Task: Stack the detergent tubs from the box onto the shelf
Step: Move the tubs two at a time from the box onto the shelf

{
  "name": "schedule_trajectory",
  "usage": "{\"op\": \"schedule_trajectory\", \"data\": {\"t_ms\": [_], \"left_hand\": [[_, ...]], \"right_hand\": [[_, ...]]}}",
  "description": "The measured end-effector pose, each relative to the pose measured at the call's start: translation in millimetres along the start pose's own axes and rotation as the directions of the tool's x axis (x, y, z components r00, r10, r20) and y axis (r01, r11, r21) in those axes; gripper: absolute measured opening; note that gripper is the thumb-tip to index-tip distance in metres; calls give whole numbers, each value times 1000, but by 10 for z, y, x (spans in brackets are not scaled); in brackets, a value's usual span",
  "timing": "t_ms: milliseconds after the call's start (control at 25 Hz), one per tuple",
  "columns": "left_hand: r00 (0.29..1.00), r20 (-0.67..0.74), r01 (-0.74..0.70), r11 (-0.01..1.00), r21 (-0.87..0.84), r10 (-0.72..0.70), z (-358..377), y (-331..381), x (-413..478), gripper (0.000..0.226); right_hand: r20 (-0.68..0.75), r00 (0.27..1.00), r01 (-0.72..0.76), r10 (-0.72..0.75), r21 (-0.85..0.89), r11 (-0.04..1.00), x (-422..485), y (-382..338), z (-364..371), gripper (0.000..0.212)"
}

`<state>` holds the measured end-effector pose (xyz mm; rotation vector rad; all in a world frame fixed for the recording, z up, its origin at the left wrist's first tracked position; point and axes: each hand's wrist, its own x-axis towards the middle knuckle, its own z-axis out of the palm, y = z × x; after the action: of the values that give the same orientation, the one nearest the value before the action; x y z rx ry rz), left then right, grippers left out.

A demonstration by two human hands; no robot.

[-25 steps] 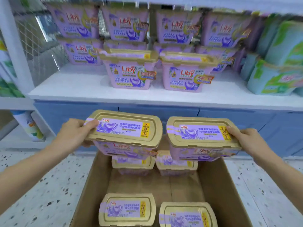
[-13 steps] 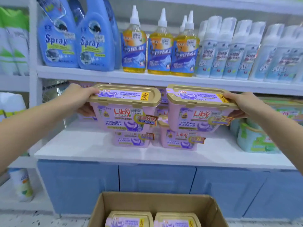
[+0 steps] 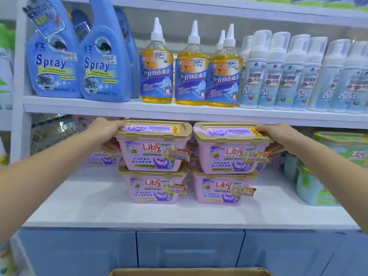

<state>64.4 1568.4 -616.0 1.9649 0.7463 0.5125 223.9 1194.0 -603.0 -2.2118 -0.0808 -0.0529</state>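
Stacking: two tubs going onto the second layer, one per hand
Left hand: clamped on the outer end of the left tub, thumb over the gold lid edge, fingers under the rim
Left tub: upright, sitting on or just above the lower left tub; contact line not clear enough to call
Right tub: same state over the lower right tub, close beside the left tub, small gap between them
Right hand: closed on the right tub's outer end, thumb on the lid, fingers below the rim
Shelf: white, lower tubs stand mid-depth, more purple tubs further back
Clearance: lids sit just under the upper shelf board
Handling, my read: rigid plastic, moderately heavy if full, glossy so slightly slippery; lid rim gives a good ledge
Grip point: short ends under the rim, as now; one-ended hold will tend to tip
Risk: upper base must seat squarely on the lower lid, else it slides
Box: near edge only visible at the bottom
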Motion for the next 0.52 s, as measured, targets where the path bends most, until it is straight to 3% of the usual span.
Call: {"op": "schedule_trajectory", "data": {"t_ms": [280,520], "left_hand": [[998,40,53,999,-2,-52,122,48,52,33],[986,123,120,990,-78,-110,56,-44,21,40]], "right_hand": [[-27,997,-66,66,-5,998,74,15,146,36],[207,974,-85,97,-66,994,115,-9,-33,35]]}}
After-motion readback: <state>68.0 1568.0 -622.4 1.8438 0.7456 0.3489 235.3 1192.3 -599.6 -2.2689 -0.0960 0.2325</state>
